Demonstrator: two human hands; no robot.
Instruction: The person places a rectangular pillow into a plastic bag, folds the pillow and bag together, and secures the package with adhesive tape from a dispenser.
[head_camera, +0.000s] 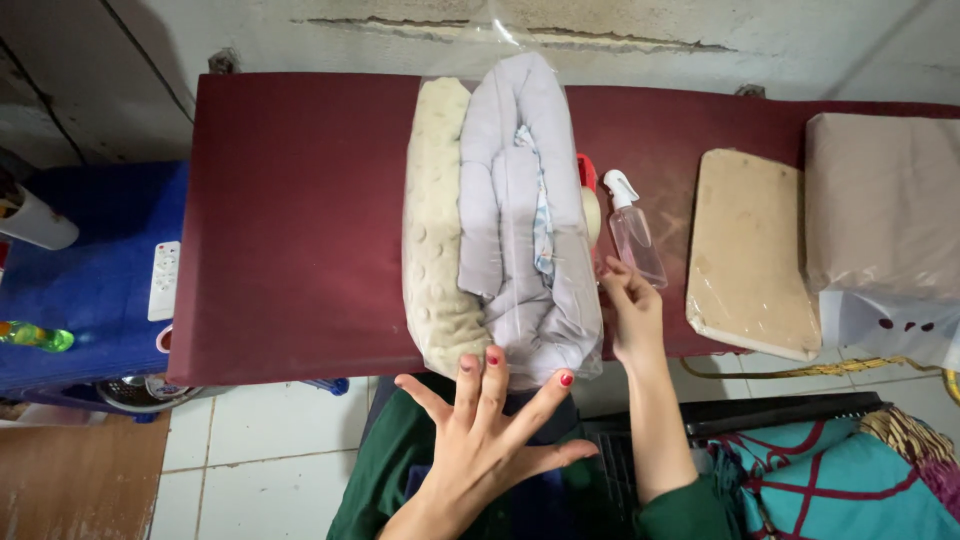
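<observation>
A clear plastic bag (500, 215) holds a folded cream dotted blanket and a rolled lilac-grey fabric; it lies on a dark red padded board (290, 220). My left hand (485, 430) is spread flat, fingers apart, its fingertips pressing the bag's near end. My right hand (630, 310) rests against the bag's right side, fingers loosely together, just below a small clear spray bottle (632, 232) with a white nozzle. A red-and-cream object (589, 200) is wedged between the bag and the bottle, mostly hidden.
A tan foam slab (748, 255) in plastic and a beige wrapped bundle (880, 210) lie on the board's right. A blue table (90, 270) at left carries a white remote (164, 280), a cup and a green bottle. Patterned teal fabric lies at lower right.
</observation>
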